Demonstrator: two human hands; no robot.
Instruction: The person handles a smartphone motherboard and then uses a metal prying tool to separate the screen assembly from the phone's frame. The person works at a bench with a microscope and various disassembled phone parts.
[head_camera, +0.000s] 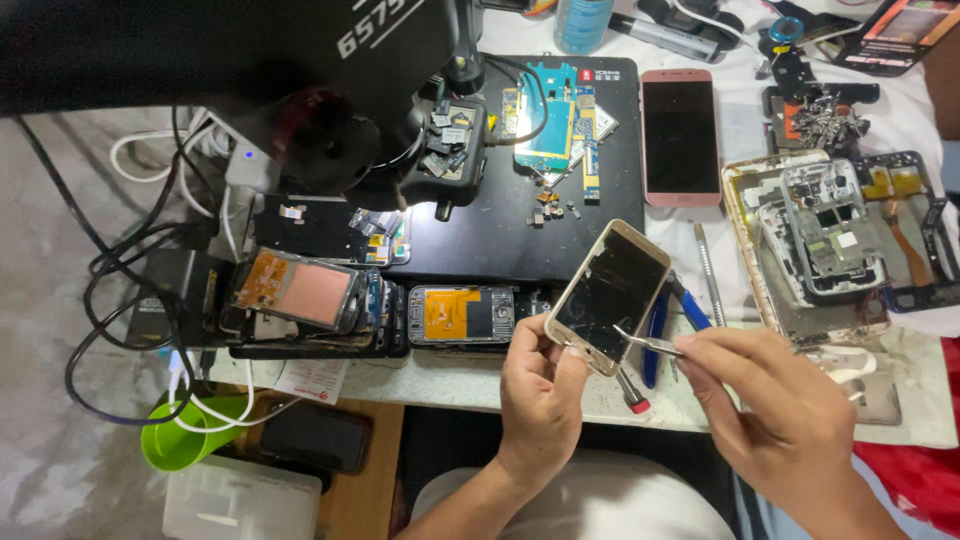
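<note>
A white work table (930, 425) carries everything, and the largest thing on it is a black mat (500, 240) lying across its middle toward the far edge. A dark microscope head (200, 60) hangs over the table's far left corner, with black cables (110, 300) spilling off the left edge. Along the right edge lie opened phone frames (830, 240), gold and dark, stacked partly on each other. On the mat's far right corner rests a pink phone (681, 135), face up with a dark screen, and just left of it, on the mat, sit green circuit boards (555, 125). Along the near edge of the mat, to the left, is a row of stripped phones (320, 295) showing orange and pink insides. Off the table's near left corner stands a green cup (185, 440). Just over the table's near edge, right of middle, the left hand (540, 395) is closed around the lower end of a gold phone with a cracked screen (610, 295), thumb and fingers pinching its edges so it tilts up and away from the person. The right hand (775, 400) is closed in a pinch on metal tweezers (650, 343), whose tips touch the phone's lower right edge. Beneath the phone lie blue-handled pliers (672, 320) on the table, and a small red-tipped screwdriver (632, 395) at the near edge.
</note>
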